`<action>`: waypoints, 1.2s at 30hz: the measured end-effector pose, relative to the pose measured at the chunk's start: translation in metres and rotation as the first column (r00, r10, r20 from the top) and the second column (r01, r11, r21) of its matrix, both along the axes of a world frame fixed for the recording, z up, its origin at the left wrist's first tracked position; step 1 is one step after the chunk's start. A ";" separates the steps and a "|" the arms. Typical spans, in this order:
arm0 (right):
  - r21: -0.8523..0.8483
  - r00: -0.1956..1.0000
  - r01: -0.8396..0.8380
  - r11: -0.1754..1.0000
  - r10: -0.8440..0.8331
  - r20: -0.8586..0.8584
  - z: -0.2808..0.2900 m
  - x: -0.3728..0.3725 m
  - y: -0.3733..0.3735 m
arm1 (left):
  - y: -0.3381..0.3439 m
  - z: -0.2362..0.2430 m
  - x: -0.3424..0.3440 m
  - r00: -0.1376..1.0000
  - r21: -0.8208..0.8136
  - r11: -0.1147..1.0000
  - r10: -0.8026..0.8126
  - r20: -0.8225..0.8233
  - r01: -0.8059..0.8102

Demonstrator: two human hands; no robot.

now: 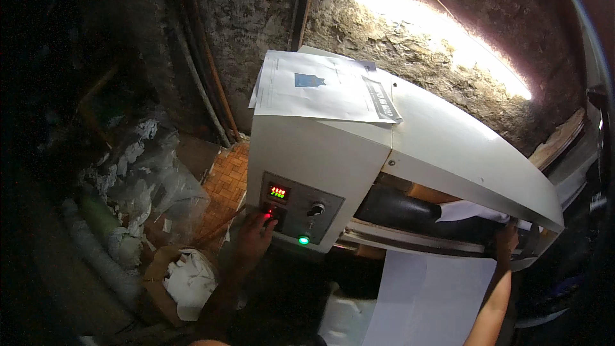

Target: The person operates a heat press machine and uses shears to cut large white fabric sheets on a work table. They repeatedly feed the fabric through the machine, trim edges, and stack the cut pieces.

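A large off-white roller machine [320, 147] stands before me, with a grey control panel [326, 207] on its near side. My left hand [254, 238] is at the panel's left part, finger and thumb closed about a small dark control beneath a lit digital display [277, 191]. A red light glows at the fingertips, and the control is mostly covered. At the right end of the machine's opening, my right hand [507, 239] grips the edge of a white sheet [471, 211] lying over the dark roller [397, 206]; its fingertips are partly hidden.
A black knob [316, 209] and a green lit button [303, 240] are on the panel. Printed papers [320, 86] lie on the machine's top. A wide white sheet [429, 298] hangs below the opening. On the left are a carton [157, 282] with white scraps and crumpled plastic [173, 186].
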State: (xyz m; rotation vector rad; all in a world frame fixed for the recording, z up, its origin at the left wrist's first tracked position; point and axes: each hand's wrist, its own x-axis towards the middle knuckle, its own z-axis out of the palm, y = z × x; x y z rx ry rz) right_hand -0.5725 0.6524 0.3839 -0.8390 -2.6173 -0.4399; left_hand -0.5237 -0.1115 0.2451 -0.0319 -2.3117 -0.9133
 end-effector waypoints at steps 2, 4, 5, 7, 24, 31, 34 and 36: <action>-0.035 0.997 -0.026 0.999 0.023 -0.069 0.002 0.002 -0.006 | 0.000 0.000 0.002 1.000 -0.002 1.000 0.009 0.004 -0.009; -0.073 0.994 -0.012 0.997 0.003 -0.113 0.004 0.003 -0.011 | 0.002 0.001 0.003 0.998 -0.011 0.999 0.041 0.037 -0.040; -0.068 0.996 -0.009 0.998 0.003 -0.092 0.005 0.004 -0.014 | 0.003 0.002 0.004 0.998 0.002 0.999 0.043 0.045 -0.043; -0.069 0.998 0.049 0.996 -0.051 -0.038 0.008 0.006 -0.017 | 0.004 0.003 0.005 0.995 0.023 0.998 0.054 0.078 -0.056; 0.010 0.997 -0.016 1.000 0.016 -0.077 0.018 0.083 -0.052 | 0.002 -0.005 0.002 0.997 0.094 0.995 -0.034 0.063 0.028; -0.027 0.961 -0.097 0.995 0.087 -0.264 0.001 0.140 -0.098 | -0.004 -0.024 -0.001 0.999 0.001 0.999 0.033 0.041 -0.033; -0.022 0.915 -0.171 0.985 0.150 -0.374 -0.027 0.192 -0.139 | -0.005 -0.033 -0.005 0.989 0.170 0.985 -0.023 0.143 -0.002; -0.077 0.889 -0.243 0.967 0.190 -0.417 -0.053 0.237 -0.174 | -0.007 -0.033 -0.005 0.994 0.178 0.984 0.002 0.107 -0.021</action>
